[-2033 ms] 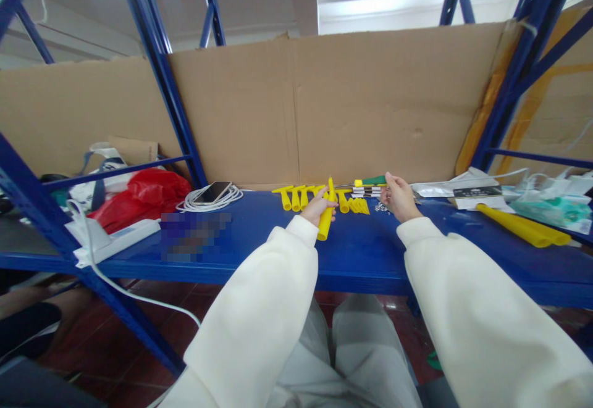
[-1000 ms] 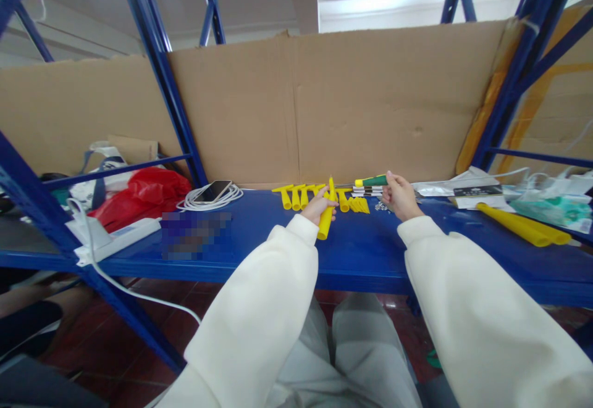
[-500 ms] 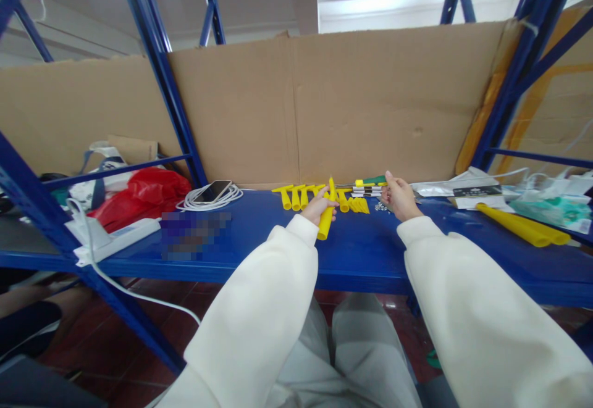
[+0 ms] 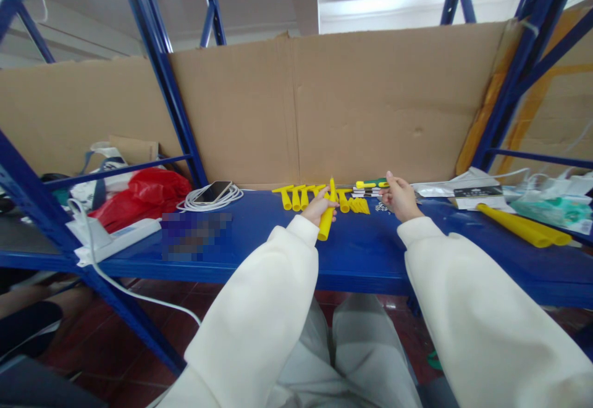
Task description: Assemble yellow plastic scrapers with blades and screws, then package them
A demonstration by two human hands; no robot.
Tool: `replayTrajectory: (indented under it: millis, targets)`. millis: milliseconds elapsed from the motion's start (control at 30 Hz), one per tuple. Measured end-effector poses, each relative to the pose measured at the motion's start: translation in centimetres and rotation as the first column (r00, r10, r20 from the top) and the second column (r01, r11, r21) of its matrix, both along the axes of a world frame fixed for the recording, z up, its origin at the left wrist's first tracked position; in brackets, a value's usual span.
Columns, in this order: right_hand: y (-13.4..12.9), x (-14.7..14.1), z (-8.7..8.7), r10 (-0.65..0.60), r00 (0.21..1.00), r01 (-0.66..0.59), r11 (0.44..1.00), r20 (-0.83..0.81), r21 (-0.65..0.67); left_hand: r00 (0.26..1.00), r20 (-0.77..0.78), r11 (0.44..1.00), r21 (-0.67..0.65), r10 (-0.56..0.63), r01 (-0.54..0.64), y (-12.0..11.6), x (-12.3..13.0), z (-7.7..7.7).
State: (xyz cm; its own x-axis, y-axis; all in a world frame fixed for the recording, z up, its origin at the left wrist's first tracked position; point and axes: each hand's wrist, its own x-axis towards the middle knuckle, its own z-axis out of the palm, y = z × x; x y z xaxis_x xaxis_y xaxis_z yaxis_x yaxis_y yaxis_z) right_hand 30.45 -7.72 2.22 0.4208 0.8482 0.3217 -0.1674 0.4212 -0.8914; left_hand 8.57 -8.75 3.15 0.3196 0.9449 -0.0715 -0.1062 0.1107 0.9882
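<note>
My left hand (image 4: 317,207) is wrapped round a yellow cone-shaped tube (image 4: 327,223), its narrow end up and its wide end toward the shelf's front. Beyond it, several yellow parts (image 4: 295,199) stand in a row near the cardboard. To the right lies a cluster of small yellow pieces (image 4: 359,205). My right hand (image 4: 399,195) is closed at the right end of a yellow and green tool (image 4: 372,184), above small white boxes with black stripes (image 4: 365,192). Tiny metallic pieces (image 4: 382,207) lie just left of that hand.
A phone (image 4: 213,192) lies on a coiled white cable (image 4: 231,197), left of the yellow row. Further left are a red bag (image 4: 146,193) and a white power strip (image 4: 127,238). Two larger yellow cones (image 4: 516,226) and plastic packaging (image 4: 551,207) lie at the right.
The yellow and green tool by my right hand has tilted slightly, and more of its yellow part shows. My left hand and its yellow tube are almost unmoved.
</note>
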Motion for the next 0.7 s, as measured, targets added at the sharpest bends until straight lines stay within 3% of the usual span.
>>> replayTrajectory:
  millis: [267,700]
  targets:
    - [-0.48,-0.20,0.31,0.125,0.992,-0.125,0.990,-0.005,0.070,1.000,0.000,1.000,-0.019,0.004,-0.004,-0.06,-0.13,0.22]
    - [-0.78,-0.66,0.50,0.033,0.999,-0.033,0.999,-0.023,0.022,1.000,0.001,1.000,-0.015,-0.008,0.008,-0.29,-0.17,0.38]
